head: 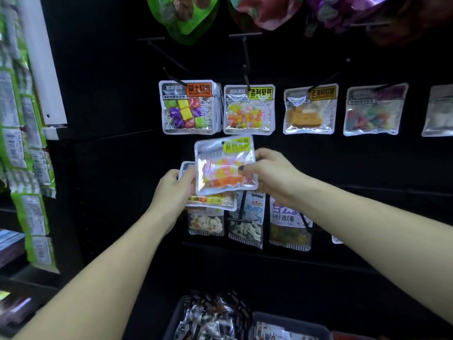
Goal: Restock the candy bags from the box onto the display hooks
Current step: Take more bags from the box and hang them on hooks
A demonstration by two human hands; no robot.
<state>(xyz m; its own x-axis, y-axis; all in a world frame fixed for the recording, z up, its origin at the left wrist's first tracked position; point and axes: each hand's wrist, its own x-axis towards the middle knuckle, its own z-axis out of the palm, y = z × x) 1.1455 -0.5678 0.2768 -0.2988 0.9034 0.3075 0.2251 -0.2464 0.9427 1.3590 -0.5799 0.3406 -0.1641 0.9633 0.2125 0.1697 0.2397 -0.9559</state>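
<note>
My right hand [269, 173] pinches a clear candy bag with a yellow label [220, 165], full of pink, yellow and orange candies, raised just below the hanging row. Behind it my left hand [172, 192] grips a small stack of similar bags [210, 201]. On the black panel a matching yellow-label bag [248, 110] hangs on a hook [245, 69], with a bag of wrapped cube candies [188, 107] on the hook to its left. The box [289, 322] holding more candy bags sits at the bottom edge.
More bags hang to the right: an orange-candy bag [310, 110], a pastel one [375, 111]. A lower row of white-label bags [246, 224] hangs behind my hands. Large foil bags [186, 15] hang above. Green packets [27, 148] fill the left rack.
</note>
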